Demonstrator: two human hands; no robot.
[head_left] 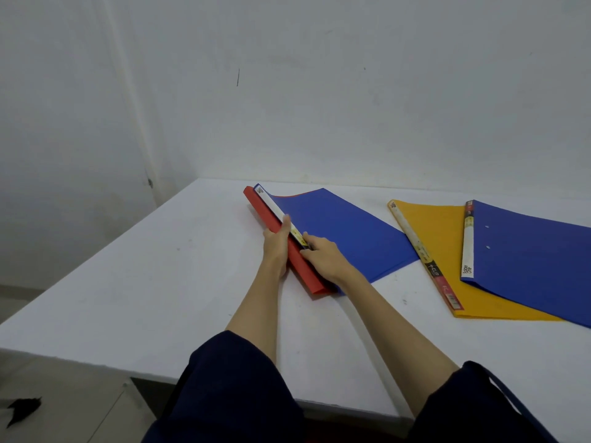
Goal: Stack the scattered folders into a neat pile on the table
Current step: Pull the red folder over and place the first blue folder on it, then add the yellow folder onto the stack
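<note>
A blue folder [342,231] lies on top of a red folder [271,219] near the middle of the white table [160,282]; only the red spine edge shows. My left hand [276,247] presses against the red spine from the left. My right hand [323,255] rests on the blue folder's white spine label, fingers closed over the edge. To the right, a yellow folder [431,231] lies flat with a second blue folder [531,254] overlapping its right part.
The table's left and near edges drop to a tiled floor, where a dark scrap [24,409] lies. A white wall [319,91] stands right behind the table. Bare tabletop stretches to the left of the red folder.
</note>
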